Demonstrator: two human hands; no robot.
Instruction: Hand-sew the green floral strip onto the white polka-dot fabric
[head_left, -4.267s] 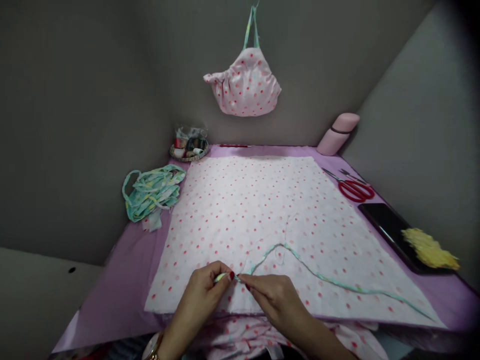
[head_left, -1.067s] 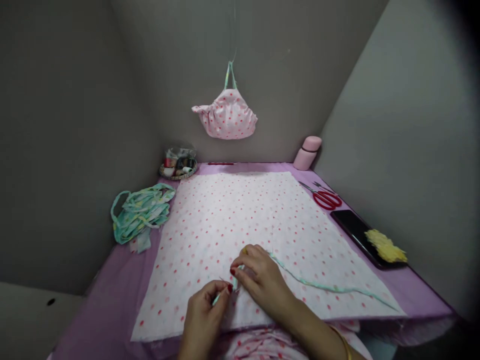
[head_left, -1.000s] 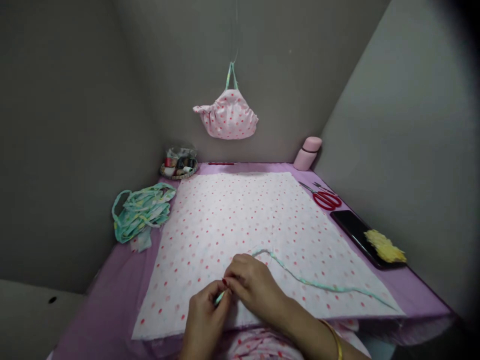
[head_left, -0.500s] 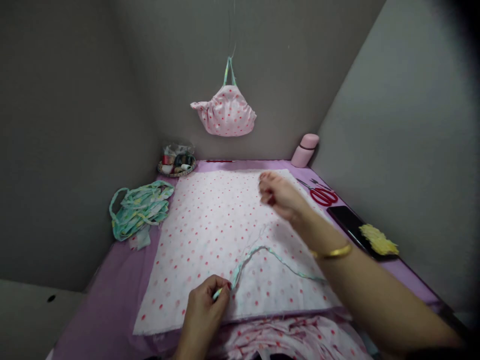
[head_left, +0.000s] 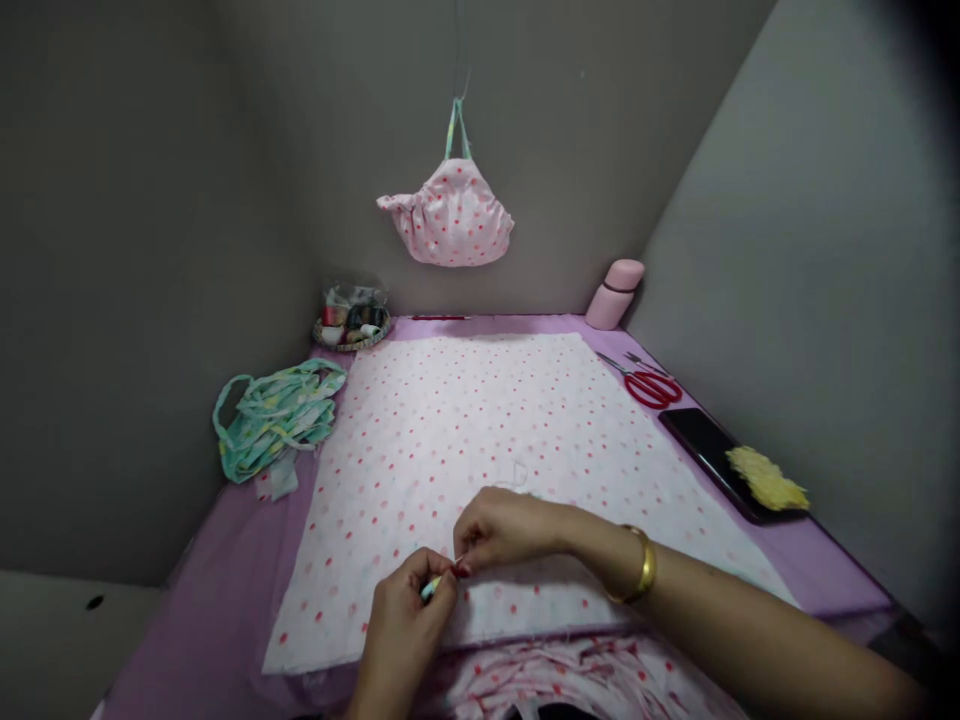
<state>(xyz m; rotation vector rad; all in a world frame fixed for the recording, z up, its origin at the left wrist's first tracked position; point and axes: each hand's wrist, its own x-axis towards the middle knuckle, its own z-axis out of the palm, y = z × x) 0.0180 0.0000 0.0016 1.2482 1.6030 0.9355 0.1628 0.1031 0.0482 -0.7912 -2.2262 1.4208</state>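
Head view: pinched mint strip (head_left: 430,590) in left hand (head_left: 409,612) near 7 o'clock, over dotted cloth (head_left: 442,425). Closed right hand (head_left: 501,530) at 6 o'clock, just beside left; could not tell on what. Showed red scissors (head_left: 649,390) at 3 o'clock.

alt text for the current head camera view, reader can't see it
A person's left hand pinches a green-and-yellow strip above a dotted white cloth, the right hand close beside it. A pile of green strips lies to the left, red-handled scissors and a black phone to the right; a dotted pink fabric piece hangs beyond.
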